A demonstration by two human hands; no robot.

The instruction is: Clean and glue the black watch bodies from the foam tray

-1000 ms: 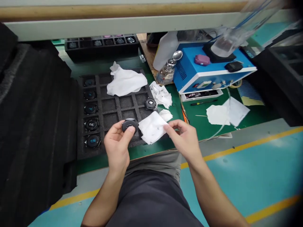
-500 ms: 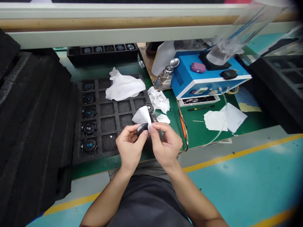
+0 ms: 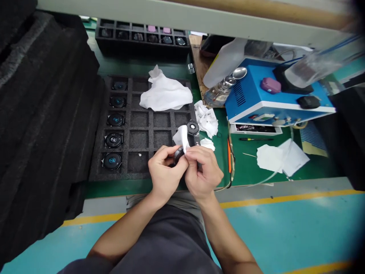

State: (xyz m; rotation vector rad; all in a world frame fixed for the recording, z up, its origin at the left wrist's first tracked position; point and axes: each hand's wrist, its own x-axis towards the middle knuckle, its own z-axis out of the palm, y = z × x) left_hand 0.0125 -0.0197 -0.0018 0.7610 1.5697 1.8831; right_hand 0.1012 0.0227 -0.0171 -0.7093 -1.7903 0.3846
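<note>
In the head view my left hand is closed around a round black watch case, thumb and fingers on its edges. My right hand pinches a white wiping cloth against the watch's right side; part of the cloth sticks up above the fingers. Beneath and behind the hands lies a black foam tray with square compartments. Round watches fill its left column, and another watch sits at its right side. A larger white cloth drapes over its upper compartments.
Crumpled white wipes lie right of the tray. Farther right stand a glass pump bottle and a blue machine with a pink case on top. Stacked black foam rises at left. A second foam tray is at the back.
The camera view has shifted, so the bench scene sits differently in frame. Both hands still hold the watch and cloth; the cloth's upper part is now more folded and upright.
</note>
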